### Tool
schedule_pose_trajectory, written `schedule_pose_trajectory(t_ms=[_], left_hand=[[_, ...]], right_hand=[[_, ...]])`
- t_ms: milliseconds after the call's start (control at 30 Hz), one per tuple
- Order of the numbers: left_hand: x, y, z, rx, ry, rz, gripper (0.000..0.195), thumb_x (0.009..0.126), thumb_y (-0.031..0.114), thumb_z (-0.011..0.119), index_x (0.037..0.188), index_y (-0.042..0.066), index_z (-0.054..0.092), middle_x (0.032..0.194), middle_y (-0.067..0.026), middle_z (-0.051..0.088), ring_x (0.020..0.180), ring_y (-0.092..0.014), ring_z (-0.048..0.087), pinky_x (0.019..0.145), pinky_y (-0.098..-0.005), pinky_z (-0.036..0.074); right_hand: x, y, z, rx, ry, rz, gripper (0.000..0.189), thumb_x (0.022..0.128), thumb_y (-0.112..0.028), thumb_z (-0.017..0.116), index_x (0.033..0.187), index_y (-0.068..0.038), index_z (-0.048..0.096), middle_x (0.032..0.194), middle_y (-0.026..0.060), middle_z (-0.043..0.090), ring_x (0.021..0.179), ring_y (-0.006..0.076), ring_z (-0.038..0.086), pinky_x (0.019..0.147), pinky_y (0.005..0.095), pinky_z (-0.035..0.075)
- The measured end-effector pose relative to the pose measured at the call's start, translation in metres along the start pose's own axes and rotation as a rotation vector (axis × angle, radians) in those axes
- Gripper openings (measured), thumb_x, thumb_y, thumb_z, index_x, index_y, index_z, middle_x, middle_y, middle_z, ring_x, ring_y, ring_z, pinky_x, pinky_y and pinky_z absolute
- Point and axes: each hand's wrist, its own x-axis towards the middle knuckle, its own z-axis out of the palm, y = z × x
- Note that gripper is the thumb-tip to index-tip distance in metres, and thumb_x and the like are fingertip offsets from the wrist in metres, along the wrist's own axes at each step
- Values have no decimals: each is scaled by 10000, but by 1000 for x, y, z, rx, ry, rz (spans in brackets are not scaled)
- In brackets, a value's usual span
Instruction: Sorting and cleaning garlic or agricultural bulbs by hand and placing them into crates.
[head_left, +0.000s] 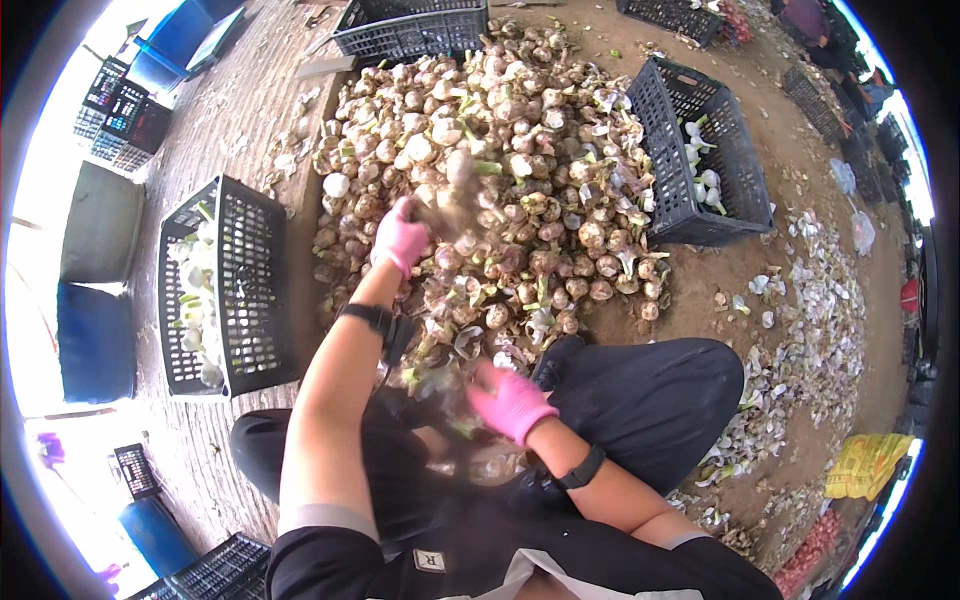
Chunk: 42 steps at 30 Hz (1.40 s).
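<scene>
Before me lies a large heap of unpeeled garlic bulbs (517, 112), with short cut stems and dry skins among them. My left hand (401, 236), in a pink glove, reaches into the near left part of the heap. Beside its fingers is a motion-blurred garlic bulb (459, 169); whether the hand grips anything is unclear. My right hand (510, 401), also gloved in pink, is between my knees, fingers curled, over loose garlic skins (442, 382). Blur hides what its fingertips touch or hold.
A black plastic crate (255, 285) of peeled white garlic stands left. Another crate (727, 165) at right holds several white bulbs. A third crate (412, 30) stands behind the heap. Garlic skins (806, 330) litter the floor at right, near a yellow sack (866, 465). People sit far right.
</scene>
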Motion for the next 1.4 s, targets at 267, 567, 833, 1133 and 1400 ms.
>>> schedule_pose_trajectory(t_ms=[267,567,833,1133,1400], left_hand=[[-185,17,-6,-928,-462,-254,280,944,135,682,1199,47,608,1005,-11,669,893,-92,614,817,-264,518],[-247,32,6,-953,-225,60,545,1011,96,576,1503,15,357,1270,-103,639,1118,-130,597,969,-271,481],[-267,21,9,-554,45,205,659,796,-190,390,1408,38,482,1082,-9,625,903,-60,547,839,-209,466],[-286,24,8,-347,-177,503,209,785,-65,658,947,66,638,786,-50,611,691,-177,601,653,-294,502],[-243,-5,4,-669,-49,-130,214,857,-95,488,950,51,614,800,-24,640,756,-117,611,684,-279,520]], right_hand=[[-2,-11,3,1006,301,-282,725,777,-21,809,1402,-76,448,1285,80,543,1152,168,545,981,313,482],[-18,-16,1,-129,817,-925,638,631,-15,858,1175,-129,546,1218,123,576,1139,352,575,958,438,502],[-34,-19,6,547,365,-712,702,682,54,787,1311,-94,510,1267,84,573,1121,225,592,937,342,506],[-24,-11,-13,1042,175,-92,418,975,-436,597,1220,-99,615,991,34,675,871,148,662,687,320,564],[-58,-34,-7,1085,-527,-135,934,874,-701,556,1580,-195,213,702,129,632,472,242,622,383,289,492]])
